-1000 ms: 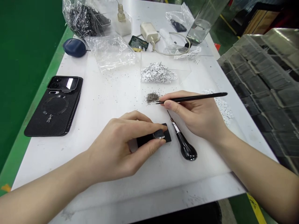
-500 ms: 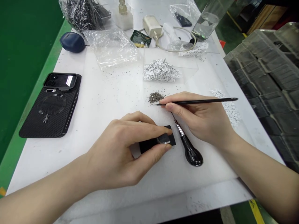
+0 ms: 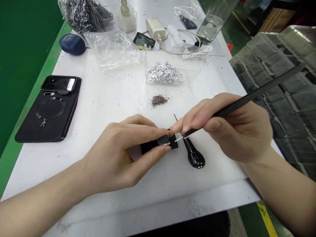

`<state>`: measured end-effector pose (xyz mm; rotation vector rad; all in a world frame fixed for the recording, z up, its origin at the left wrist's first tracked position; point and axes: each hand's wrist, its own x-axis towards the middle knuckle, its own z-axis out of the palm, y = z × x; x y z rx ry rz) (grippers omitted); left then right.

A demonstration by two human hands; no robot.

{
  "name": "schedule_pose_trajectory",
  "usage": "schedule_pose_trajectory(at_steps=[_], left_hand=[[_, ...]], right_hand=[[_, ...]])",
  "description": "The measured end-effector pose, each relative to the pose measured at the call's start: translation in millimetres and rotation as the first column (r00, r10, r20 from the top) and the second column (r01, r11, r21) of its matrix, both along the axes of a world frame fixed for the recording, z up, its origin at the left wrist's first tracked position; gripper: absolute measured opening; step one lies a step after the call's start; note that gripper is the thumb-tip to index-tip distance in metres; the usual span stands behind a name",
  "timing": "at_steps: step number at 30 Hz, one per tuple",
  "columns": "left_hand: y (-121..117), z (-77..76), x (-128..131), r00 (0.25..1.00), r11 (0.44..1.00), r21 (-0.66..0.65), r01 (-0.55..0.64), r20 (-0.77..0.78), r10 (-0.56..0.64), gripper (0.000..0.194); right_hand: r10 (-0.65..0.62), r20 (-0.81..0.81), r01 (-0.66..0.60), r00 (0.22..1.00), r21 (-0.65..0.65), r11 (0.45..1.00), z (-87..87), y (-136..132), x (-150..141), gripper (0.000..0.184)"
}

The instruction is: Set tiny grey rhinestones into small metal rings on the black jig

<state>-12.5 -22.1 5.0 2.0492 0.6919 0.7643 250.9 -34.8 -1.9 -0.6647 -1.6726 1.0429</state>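
- The left hand (image 3: 116, 154) sits low on the white worktop (image 3: 106, 98), its grip closed on a small black pad (image 3: 148, 149), with the thumb along the near edge and the fingers across the top.
- A small silver piece (image 3: 164, 140) sits on the pad, right between the thumb and fingertips.
- The right hand (image 3: 234, 128) comes in from the other side, its grip pinched firmly around a long, slim black pick (image 3: 259, 90).
- The pick slants down across the hand, and its fine tip sits just beside the silver piece, at the pad's edge.
- A black-handled awl (image 3: 195, 158) lies on the worktop just beside the pad, under the right hand, with its thin point showing beyond the fingers.
- A small heap of dark grit (image 3: 159, 100) lies farther up, and loose specks are scattered around it.
- Just past that is a clear tray (image 3: 191, 74) holding a pile of white paper bits (image 3: 164, 73).
- To the left lie a phone (image 3: 46, 112) in a black case, a blue mouse (image 3: 72, 44) and a clear plastic bag (image 3: 111, 49).
- At the far end are a white charger (image 3: 155, 29) with its cable and a clear bottle (image 3: 212, 19).
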Motion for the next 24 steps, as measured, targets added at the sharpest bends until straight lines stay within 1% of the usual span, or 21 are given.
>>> schedule_pose_trajectory(at_steps=[2,5,8,12,18,24], left_hand=[[0.6,1.2,-0.3,1.0,1.0,0.01,0.011,-0.02,-0.011,0.025],[1.4,3.0,-0.4,0.999,1.0,0.024,0.016,-0.036,-0.015,0.024],[1.4,3.2,-0.1,0.999,1.0,0.027,0.015,-0.042,-0.013,0.024],[0.4,1.9,0.1,0.999,1.0,0.014,0.002,-0.04,-0.002,0.022],[-1.0,1.6,1.3,1.0,1.0,0.013,-0.014,-0.009,0.014,0.022],[-0.7,-0.5,2.0,1.0,1.0,0.016,-0.014,-0.014,0.014,0.021]], right_hand=[[0.038,0.042,-0.039,0.998,0.016,0.999,-0.2,-1.1,-0.1,0.019],[0.025,0.08,-0.03,0.996,0.069,0.997,-0.4,-0.9,-1.2,0.017],[0.011,0.103,-0.02,0.995,0.092,0.996,-0.1,-0.8,-1.3,0.016],[-0.004,0.128,-0.008,0.992,0.09,0.996,0.0,-1.7,-0.8,0.018],[-0.029,0.126,0.015,0.992,0.108,0.994,-0.3,-2.0,-2.3,0.013],[-0.041,0.14,0.026,0.989,0.108,0.994,-0.3,-1.5,-1.7,0.018]])
